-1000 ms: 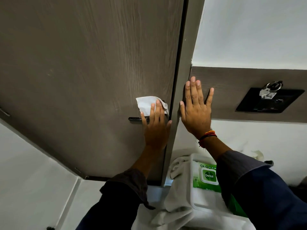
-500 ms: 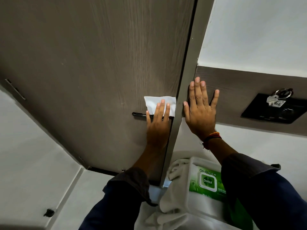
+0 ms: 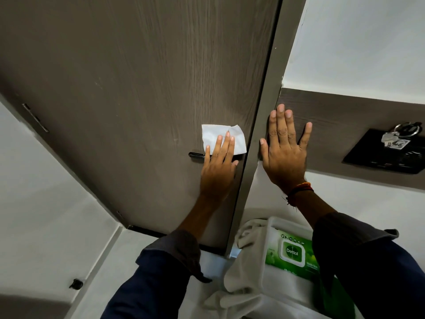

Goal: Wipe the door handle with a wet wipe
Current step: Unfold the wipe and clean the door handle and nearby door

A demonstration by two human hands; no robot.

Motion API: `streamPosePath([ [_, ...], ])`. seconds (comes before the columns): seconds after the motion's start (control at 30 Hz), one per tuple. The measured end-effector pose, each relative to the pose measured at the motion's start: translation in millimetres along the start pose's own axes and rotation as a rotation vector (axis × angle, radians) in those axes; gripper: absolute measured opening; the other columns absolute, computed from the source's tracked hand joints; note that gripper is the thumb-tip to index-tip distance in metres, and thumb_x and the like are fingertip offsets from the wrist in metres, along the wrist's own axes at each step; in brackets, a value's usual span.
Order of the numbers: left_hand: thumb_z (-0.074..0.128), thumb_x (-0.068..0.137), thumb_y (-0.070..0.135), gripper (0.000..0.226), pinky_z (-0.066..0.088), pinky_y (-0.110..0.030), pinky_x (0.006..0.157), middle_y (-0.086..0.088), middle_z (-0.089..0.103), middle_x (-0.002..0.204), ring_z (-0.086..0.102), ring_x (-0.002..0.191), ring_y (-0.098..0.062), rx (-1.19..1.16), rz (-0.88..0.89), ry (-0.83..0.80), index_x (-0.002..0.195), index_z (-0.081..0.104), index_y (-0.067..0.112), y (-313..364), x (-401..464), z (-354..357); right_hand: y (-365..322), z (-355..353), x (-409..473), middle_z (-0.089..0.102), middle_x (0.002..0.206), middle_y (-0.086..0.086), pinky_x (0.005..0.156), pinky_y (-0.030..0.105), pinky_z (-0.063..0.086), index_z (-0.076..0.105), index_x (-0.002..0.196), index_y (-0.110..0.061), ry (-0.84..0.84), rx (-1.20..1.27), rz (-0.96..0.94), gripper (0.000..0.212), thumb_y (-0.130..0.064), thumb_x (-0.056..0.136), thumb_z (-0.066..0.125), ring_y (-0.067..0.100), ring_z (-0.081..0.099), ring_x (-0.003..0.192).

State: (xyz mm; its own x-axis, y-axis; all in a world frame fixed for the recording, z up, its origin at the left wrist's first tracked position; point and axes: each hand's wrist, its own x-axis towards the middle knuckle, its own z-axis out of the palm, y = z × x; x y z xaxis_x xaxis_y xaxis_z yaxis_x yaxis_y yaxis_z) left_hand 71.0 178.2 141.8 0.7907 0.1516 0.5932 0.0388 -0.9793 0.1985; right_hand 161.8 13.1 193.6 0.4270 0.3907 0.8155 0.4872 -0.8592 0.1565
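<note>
i saw dettol pack (image 3: 292, 252) lying lid shut in white tray (image 3: 271, 223); left hand (image 3: 218, 173) pressed wet wipe (image 3: 220, 134) flat over door handle (image 3: 196, 154) near door edge; right hand (image 3: 285, 157) spread flat against frame.

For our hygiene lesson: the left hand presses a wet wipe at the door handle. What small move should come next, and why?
Probably slide the left hand and wet wipe leftward along the door handle, since its dark left end is uncovered while the wipe sits mostly above the bar. The right hand lies flat beside the door.
</note>
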Motion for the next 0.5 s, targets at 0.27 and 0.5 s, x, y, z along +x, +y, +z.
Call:
streamPosePath([
  [0.27, 0.051, 0.107, 0.032, 0.055, 0.021, -0.053, 0.129, -0.010, 0.035, 0.166, 0.024, 0.158, -0.027, 0.030, -0.018, 0.056, 0.155, 0.040, 0.009, -29.8, -66.5, 9.0, -0.7, 2.8, 0.3, 0.016, 0.173, 0.008, 0.124, 0.058, 0.002, -0.004, 0.164, -0.014, 0.023, -0.012, 0.013, 0.072, -0.039, 0.110, 0.036, 0.018, -0.002, 0.161],
  [0.5, 0.054, 0.102, 0.046, 0.069, 0.026, -0.056, 0.126, -0.011, 0.030, 0.168, 0.024, 0.157, -0.030, 0.062, -0.021, -0.079, 0.158, 0.036, 0.010, -30.0, -61.6, 27.7, 0.2, 3.6, 0.9, -0.025, 0.170, -0.001, 0.124, 0.052, -0.021, -0.011, 0.164, -0.016, 0.006, -0.023, 0.003, 0.070, -0.040, 0.112, 0.030, 0.015, -0.023, 0.158],
])
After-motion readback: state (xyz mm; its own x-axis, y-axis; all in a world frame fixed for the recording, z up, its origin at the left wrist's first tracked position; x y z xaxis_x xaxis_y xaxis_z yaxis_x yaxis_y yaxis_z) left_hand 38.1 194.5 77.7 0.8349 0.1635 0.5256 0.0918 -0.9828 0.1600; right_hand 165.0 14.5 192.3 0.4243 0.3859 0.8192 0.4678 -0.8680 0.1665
